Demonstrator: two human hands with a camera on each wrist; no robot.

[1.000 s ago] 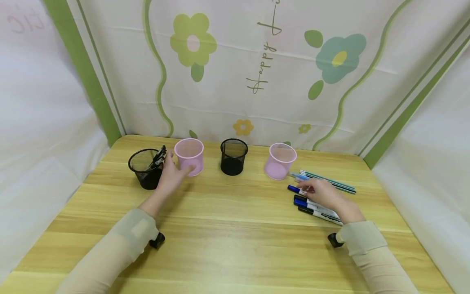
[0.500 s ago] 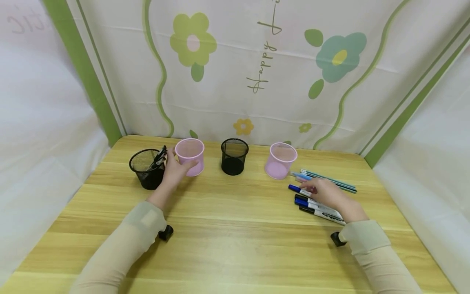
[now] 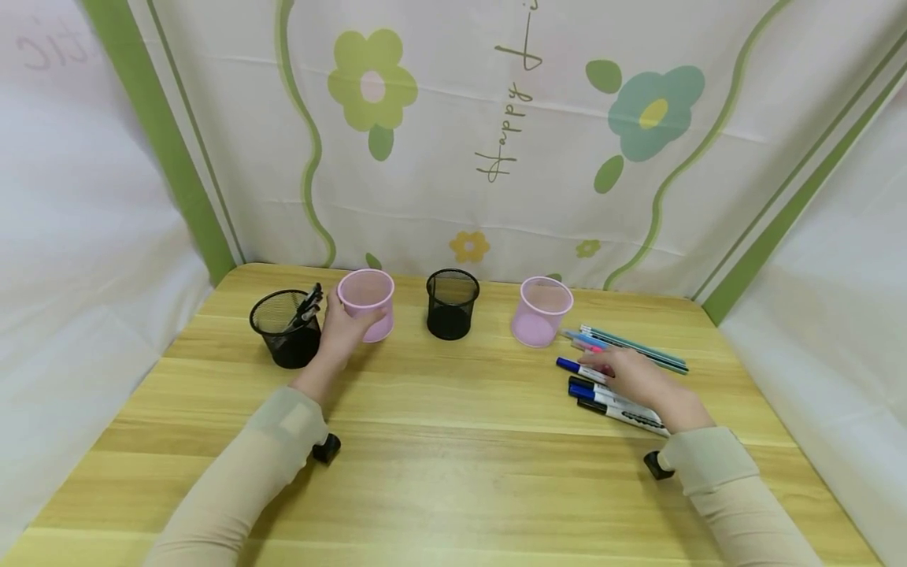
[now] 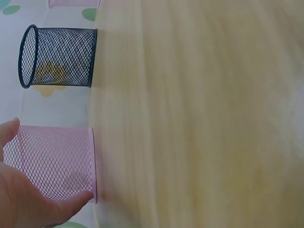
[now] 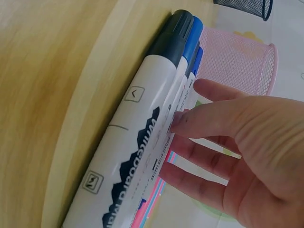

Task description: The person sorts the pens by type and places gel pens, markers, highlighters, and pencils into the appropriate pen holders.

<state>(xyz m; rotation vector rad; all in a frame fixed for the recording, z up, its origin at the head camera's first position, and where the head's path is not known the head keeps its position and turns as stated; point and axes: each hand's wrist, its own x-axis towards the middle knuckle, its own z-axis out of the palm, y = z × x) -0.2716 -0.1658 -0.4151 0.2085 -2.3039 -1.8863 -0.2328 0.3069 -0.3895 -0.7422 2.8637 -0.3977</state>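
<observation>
Blue-capped marker [image 3: 583, 370] is at the fingertips of the right hand [image 3: 631, 379], low at the table [image 3: 446, 480]. This hand is pinching it, with the thumb at the near side of the white body and the other fingers bent toward its far side. Nearer to the person, partly below the same hand, three more markers lie side by side: a black-capped marker [image 3: 581, 383], a second blue-capped one [image 3: 583, 392] and a thick whiteboard marker [image 5: 137, 114] with a black cap, which is the closest of them. Just beyond the right fingers there are teal pencils [image 3: 652, 353], a light blue pen [image 3: 583, 339] and something pink [image 3: 595, 349], mostly covered, so I cannot tell what it is. Ahead of this hand and somewhat to its left stands a pink mesh cup [image 3: 536, 324].

The left hand [image 3: 342, 327] is placed around another pink cup [image 4: 59, 161], clasping it, with thumb and fingers set apart along its wall; how firmly they press, I cannot tell. Close to the left side of this hand is a black mesh cup [image 3: 292, 349], in which black pens [image 3: 306, 307] lean toward the hand. Between the two hands, farther from the person, a second black cup [image 3: 449, 319] stands upright.
</observation>
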